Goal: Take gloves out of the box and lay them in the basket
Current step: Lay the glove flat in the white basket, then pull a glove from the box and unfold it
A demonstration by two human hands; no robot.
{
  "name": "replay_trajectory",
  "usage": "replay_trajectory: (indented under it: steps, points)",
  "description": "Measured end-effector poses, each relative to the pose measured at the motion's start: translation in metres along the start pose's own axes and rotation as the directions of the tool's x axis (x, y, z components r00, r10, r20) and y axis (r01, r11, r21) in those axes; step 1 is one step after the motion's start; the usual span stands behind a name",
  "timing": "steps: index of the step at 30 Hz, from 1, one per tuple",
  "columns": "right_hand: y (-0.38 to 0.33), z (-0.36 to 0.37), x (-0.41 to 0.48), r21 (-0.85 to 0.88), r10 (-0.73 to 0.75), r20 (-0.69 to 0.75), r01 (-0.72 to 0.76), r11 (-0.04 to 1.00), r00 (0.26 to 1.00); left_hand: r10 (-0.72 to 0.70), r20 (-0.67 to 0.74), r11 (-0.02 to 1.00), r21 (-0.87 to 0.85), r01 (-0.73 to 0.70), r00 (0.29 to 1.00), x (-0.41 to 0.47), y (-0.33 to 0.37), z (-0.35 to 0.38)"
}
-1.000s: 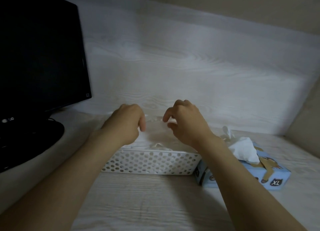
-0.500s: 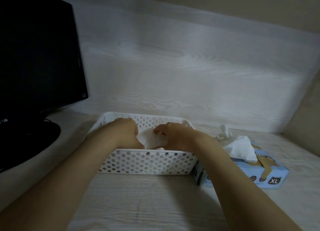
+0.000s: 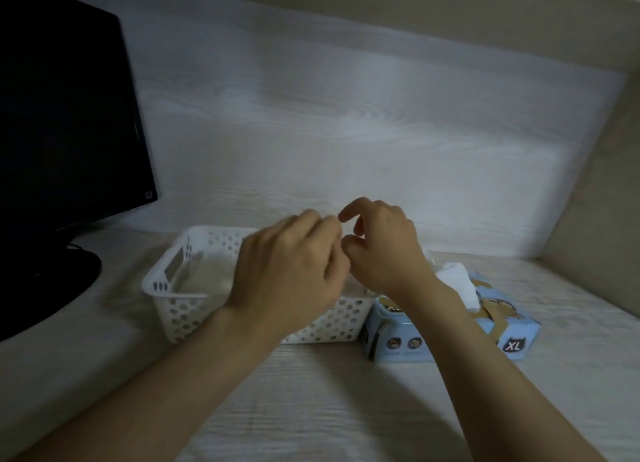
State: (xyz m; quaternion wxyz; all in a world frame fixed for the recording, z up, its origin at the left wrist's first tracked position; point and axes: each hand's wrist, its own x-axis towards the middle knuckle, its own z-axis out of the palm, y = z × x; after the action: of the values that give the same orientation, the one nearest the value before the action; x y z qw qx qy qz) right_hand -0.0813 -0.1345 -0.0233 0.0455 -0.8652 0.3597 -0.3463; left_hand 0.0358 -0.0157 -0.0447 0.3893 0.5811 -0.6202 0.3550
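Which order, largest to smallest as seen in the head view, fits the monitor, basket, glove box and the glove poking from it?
1. monitor, though cut off by the frame
2. basket
3. glove box, partly hidden
4. glove

We note a pale wood-grain table running across the foreground, dimly lit. Behind it stands a white wood-grain back panel, with a brighter patch of light across its middle. Above and to the right of the panel we see plain beige wall. At far left a black monitor, screen dark, sits on a round dark base on the table. A thin cable trails by the base.
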Motion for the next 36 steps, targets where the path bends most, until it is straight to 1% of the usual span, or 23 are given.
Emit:
replay_trajectory:
  steps: [2, 4, 6, 7, 8, 10, 11, 13, 14, 16, 17, 18, 20, 22, 24, 27, 31, 33, 36]
  points:
    - [0.007, -0.007, -0.009, -0.116, 0.055, -0.023, -0.058, 0.992, 0.998, 0.080, 0.005, 0.997, -0.021, -0.080, 0.997, -0.009, 0.012, 0.011]
    - [0.013, -0.016, -0.022, -0.279, 0.134, -0.063, -0.146, 0.949, 0.989, 0.101, 0.043, 0.994, -0.038, -0.099, 0.994, -0.014, 0.024, 0.021]
    - [0.024, -0.024, -0.035, -0.373, 0.184, -0.141, -0.225, 0.900, 0.973, 0.128, 0.073, 0.991, -0.056, -0.124, 0.989, -0.016, 0.033, 0.028]
    - [0.030, -0.026, -0.041, -0.368, 0.187, -0.153, -0.231, 0.901, 0.970, 0.141, 0.085, 0.989, -0.062, -0.136, 0.986, -0.017, 0.034, 0.030]
    - [0.038, -0.032, -0.046, -0.340, 0.176, -0.132, -0.212, 0.916, 0.975, 0.157, 0.091, 0.986, -0.071, -0.151, 0.983, -0.017, 0.038, 0.033]
    - [0.050, -0.040, -0.052, -0.274, 0.137, -0.016, -0.136, 0.952, 0.990, 0.195, 0.122, 0.979, -0.079, -0.186, 0.973, -0.019, 0.043, 0.038]
    - [0.055, -0.043, -0.056, -0.270, 0.137, 0.037, -0.122, 0.955, 0.990, 0.212, 0.145, 0.976, -0.082, -0.202, 0.966, -0.020, 0.045, 0.041]
    - [0.067, -0.044, -0.060, -0.244, 0.170, 0.085, -0.145, 0.959, 0.982, 0.231, 0.185, 0.972, -0.081, -0.219, 0.955, -0.023, 0.050, 0.046]
    - [0.073, -0.042, -0.061, -0.179, 0.182, 0.085, -0.165, 0.970, 0.980, 0.240, 0.196, 0.970, -0.074, -0.230, 0.951, -0.024, 0.051, 0.048]
    - [0.085, -0.039, -0.062, 0.035, 0.168, 0.035, -0.170, 0.985, 0.985, 0.259, 0.213, 0.966, -0.057, -0.252, 0.942, -0.026, 0.053, 0.051]
    - [0.091, -0.037, -0.061, 0.115, 0.156, -0.016, -0.153, 0.981, 0.988, 0.266, 0.220, 0.964, -0.046, -0.262, 0.938, -0.027, 0.053, 0.052]
    - [0.095, -0.035, -0.060, 0.152, 0.149, -0.072, -0.137, 0.979, 0.986, 0.272, 0.230, 0.962, -0.033, -0.272, 0.934, -0.028, 0.053, 0.052]
    - [0.101, -0.032, -0.057, 0.129, 0.139, -0.173, -0.117, 0.985, 0.975, 0.287, 0.244, 0.956, -0.010, -0.293, 0.926, -0.030, 0.052, 0.053]
    - [0.103, -0.030, -0.055, 0.116, 0.123, -0.243, -0.097, 0.989, 0.962, 0.304, 0.229, 0.949, 0.010, -0.315, 0.925, -0.031, 0.052, 0.053]
    - [0.104, -0.028, -0.054, 0.107, 0.078, -0.296, -0.048, 0.993, 0.952, 0.322, 0.227, 0.942, 0.025, -0.336, 0.919, -0.032, 0.053, 0.052]
    - [0.102, -0.027, -0.054, 0.104, 0.035, -0.351, 0.002, 0.995, 0.936, 0.320, 0.276, 0.936, 0.058, -0.348, 0.907, -0.032, 0.056, 0.052]
    - [0.094, -0.024, -0.053, 0.149, 0.072, -0.479, -0.001, 0.989, 0.875, 0.297, 0.341, 0.937, 0.074, -0.340, 0.892, -0.030, 0.060, 0.053]
    - [0.090, -0.022, -0.053, 0.151, 0.061, -0.524, 0.022, 0.988, 0.850, 0.294, 0.335, 0.938, 0.077, -0.337, 0.895, -0.029, 0.063, 0.053]
    - [0.086, -0.022, -0.053, 0.156, 0.022, -0.586, 0.086, 0.984, 0.810, 0.303, 0.290, 0.934, 0.099, -0.343, 0.908, -0.027, 0.065, 0.054]
